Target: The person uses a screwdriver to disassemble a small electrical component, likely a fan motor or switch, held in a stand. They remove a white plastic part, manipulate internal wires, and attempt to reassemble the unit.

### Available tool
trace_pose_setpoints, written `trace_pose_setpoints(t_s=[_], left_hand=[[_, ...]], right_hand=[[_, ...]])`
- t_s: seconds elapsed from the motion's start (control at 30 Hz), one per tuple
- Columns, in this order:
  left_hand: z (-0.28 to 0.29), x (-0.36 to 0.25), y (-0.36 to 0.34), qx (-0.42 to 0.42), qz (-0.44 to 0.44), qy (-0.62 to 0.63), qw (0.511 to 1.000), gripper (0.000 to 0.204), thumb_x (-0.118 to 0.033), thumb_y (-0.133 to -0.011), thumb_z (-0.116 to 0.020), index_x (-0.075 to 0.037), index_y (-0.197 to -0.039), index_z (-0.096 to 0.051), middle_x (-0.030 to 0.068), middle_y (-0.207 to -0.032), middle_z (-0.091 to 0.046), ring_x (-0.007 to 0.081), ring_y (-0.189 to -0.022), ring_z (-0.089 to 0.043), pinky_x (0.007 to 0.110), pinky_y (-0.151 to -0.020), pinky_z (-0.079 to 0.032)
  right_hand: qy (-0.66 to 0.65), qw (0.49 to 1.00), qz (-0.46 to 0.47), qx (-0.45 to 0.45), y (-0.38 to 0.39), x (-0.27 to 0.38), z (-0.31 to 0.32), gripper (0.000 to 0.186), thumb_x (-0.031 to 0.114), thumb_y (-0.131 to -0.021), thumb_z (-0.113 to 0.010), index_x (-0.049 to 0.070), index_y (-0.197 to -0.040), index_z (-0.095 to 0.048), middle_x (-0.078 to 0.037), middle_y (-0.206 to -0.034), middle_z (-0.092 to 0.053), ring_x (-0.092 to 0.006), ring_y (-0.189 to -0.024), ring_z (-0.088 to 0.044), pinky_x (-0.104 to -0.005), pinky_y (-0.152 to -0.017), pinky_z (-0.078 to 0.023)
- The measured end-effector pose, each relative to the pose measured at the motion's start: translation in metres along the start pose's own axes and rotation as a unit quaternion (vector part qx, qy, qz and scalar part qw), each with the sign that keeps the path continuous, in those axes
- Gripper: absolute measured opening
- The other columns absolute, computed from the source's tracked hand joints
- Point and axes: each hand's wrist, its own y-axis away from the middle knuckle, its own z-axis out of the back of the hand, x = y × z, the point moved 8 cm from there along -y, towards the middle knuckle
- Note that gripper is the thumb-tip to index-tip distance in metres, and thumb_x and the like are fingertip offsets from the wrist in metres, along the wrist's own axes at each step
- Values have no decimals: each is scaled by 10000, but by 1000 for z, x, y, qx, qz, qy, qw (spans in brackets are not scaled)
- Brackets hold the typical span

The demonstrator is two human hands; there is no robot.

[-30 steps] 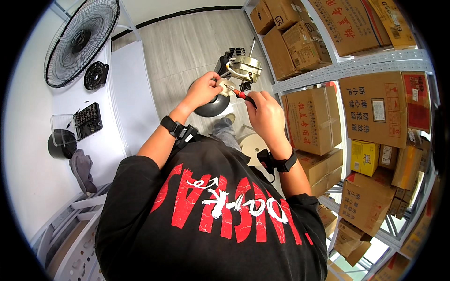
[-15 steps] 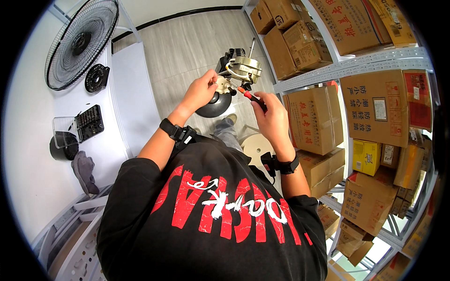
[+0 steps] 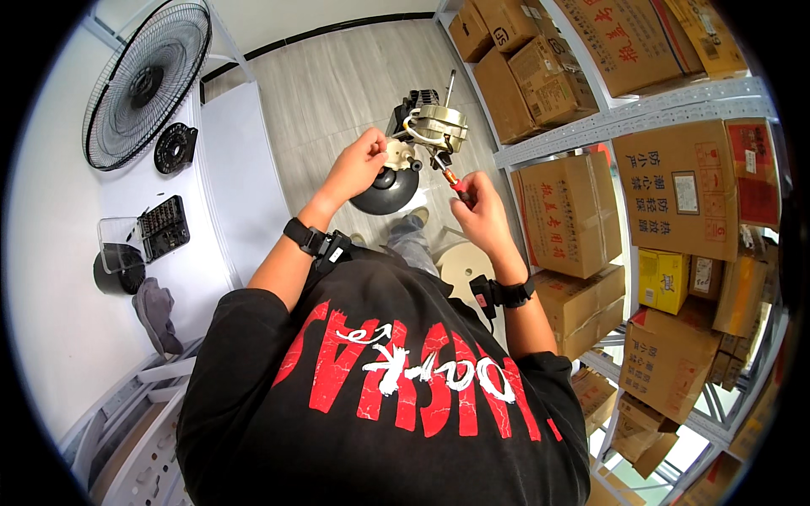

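A fan motor (image 3: 444, 125) with a metal body, a long thin shaft and white wires stands over the floor in front of me. Beside it, a cream plastic part (image 3: 397, 155) sits above a round black fan base (image 3: 386, 194). The fingers of my left hand (image 3: 358, 165) are closed on the cream part's left edge. My right hand (image 3: 486, 209) grips a screwdriver (image 3: 456, 183) with a red and black handle. Its shank points up and left to the underside of the motor; the exact contact of the tip is too small to tell.
A fan grille (image 3: 148, 84), a black round cover (image 3: 175, 149), an opened bit case (image 3: 163, 226) and a grey cloth (image 3: 155, 314) lie on the white table to my left. Shelves of cardboard boxes (image 3: 569, 215) line my right. A round cream stool (image 3: 464, 268) stands below my right forearm.
The screwdriver has swung from pointing at the cream part to a steeper angle under the motor. My right hand has dropped slightly; my left keeps its hold.
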Motion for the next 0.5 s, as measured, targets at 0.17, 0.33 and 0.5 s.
trace_pose_setpoints(t_s=[0.17, 0.33, 0.5], left_hand=[[-6, 5, -1, 22, 39, 66, 997, 92, -63, -974, -541, -82, -1023, -466, 37, -928, -604, 132, -899, -633, 296, -792, -568], [-13, 4, 4, 58, 113, 119, 985, 96, -87, -988, -532, -100, -1052, -462, 78, -965, -645, 170, -913, -668, 309, -802, -572], [-16, 1, 4, 65, 129, 142, 979, 114, -58, -976, -531, -80, -1061, -457, 105, -976, -631, 182, -889, -670, 317, -776, -589]], right_hand=[[-41, 998, 21, -33, -9, -5, -30, 202, 126, -848, -720, 15, -1007, -663, 28, -663, -503, -56, -607, -438, -251, -546, -388], [-62, 996, 3, -63, -23, -8, -47, 280, 168, -840, -702, 14, -1070, -660, -87, -727, -617, -168, -630, -549, -324, -602, -459], [-61, 993, 37, -98, -27, -7, -53, 280, 184, -830, -705, 26, -1056, -659, -131, -745, -640, -227, -633, -591, -360, -613, -476]])
